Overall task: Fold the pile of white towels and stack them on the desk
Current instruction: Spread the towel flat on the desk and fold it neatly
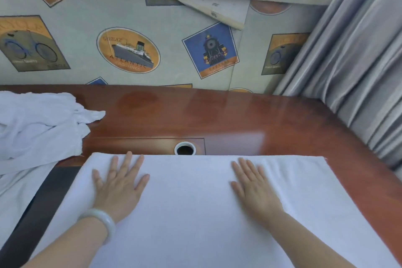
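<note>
A white towel (191,202) lies spread flat across the near part of the reddish wooden desk (239,119). My left hand (118,185) rests palm down on the towel's left side, fingers straight and spread, with a pale bangle on the wrist. On the right half of the towel, my right hand (254,185) also lies flat with straight fingers. A crumpled pile of white towels (37,124) sits at the desk's left end, apart from both hands.
A round cable hole (185,148) sits in the desk just beyond the towel's far edge. Patterned wallpaper (130,50) backs the desk. Grey curtains (359,61) hang at the right. A dark strip (41,209) runs along the towel's left.
</note>
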The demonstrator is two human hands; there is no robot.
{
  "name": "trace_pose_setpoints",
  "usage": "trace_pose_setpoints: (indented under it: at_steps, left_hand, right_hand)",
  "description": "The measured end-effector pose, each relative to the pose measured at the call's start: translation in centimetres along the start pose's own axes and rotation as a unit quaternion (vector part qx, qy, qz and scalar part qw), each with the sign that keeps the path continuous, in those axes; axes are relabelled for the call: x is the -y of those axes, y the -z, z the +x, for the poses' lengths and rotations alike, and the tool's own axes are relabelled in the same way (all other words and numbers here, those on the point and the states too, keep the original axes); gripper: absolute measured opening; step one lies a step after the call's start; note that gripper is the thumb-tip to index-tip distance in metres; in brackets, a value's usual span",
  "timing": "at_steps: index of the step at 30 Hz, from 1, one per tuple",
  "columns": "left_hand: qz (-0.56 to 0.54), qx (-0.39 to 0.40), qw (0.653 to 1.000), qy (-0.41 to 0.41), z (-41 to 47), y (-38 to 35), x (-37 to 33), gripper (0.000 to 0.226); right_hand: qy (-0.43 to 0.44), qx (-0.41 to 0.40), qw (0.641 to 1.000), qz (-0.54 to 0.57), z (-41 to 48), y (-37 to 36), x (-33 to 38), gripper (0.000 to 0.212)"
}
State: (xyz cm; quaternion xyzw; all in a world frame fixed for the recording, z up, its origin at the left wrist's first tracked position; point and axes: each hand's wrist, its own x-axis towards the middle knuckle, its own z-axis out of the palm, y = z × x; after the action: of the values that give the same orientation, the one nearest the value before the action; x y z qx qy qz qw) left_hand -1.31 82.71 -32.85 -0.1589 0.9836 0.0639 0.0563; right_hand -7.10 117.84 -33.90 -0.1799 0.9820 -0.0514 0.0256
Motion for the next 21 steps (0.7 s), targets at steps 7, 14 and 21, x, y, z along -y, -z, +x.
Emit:
trace_pose_setpoints:
  at_steps: [7,14,21]
  left_hand:
    - [-0.014,-0.01,0.999,0.029,0.6,0.6,0.7,0.064]
    - [0.003,-0.063,0.998,-0.013,0.4,0.0,-2.8,0.07]
    - [-0.058,-0.113,0.904,-0.409,-3.1,-4.7,-26.6,0.052]
  right_hand:
    - [-0.053,-0.003,0.999,0.007,-0.8,1.6,-7.2,0.094]
    - [-0.047,-0.027,0.998,0.018,-0.6,0.9,-7.4,0.089]
    - [-0.071,-0.094,0.964,0.238,-1.0,3.1,-7.3,0.046]
